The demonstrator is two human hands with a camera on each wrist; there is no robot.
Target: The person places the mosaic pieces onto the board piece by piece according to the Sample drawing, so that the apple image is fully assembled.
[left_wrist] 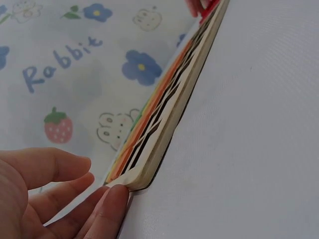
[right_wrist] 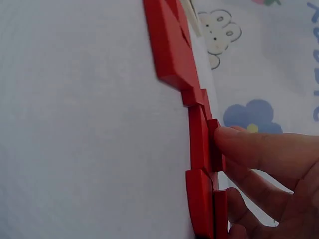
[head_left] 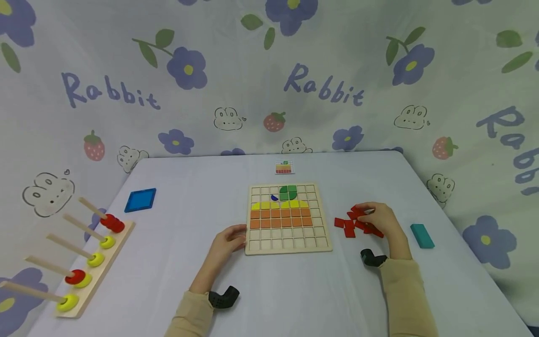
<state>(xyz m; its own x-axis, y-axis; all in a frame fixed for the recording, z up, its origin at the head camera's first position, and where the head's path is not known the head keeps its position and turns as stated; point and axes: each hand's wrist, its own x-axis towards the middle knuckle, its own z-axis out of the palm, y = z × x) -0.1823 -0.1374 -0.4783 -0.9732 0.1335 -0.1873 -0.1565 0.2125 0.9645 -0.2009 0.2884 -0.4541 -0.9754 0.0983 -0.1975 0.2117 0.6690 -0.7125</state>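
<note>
A square wooden grid board (head_left: 269,244) lies on the table, bearing orange, yellow and green tiles and a small blue piece. At its left edge is my left hand (head_left: 229,242); in the left wrist view the fingertips touch the rounded board corner (left_wrist: 137,179) and the thumb stands apart from it. Right of the board is a loose heap of red blocks (head_left: 349,230). Over that heap, my right hand (head_left: 381,220) pinches one red block (right_wrist: 216,149) between thumb and a finger, whose tip is partly hidden. The other fingers touch neighbouring red blocks.
A pattern card (head_left: 284,167) lies behind the board. A blue tray (head_left: 141,200) and a wooden peg stand (head_left: 94,271) with red and yellow rings are at the left. A teal block (head_left: 422,236) lies right of my right hand. A printed curtain hangs behind.
</note>
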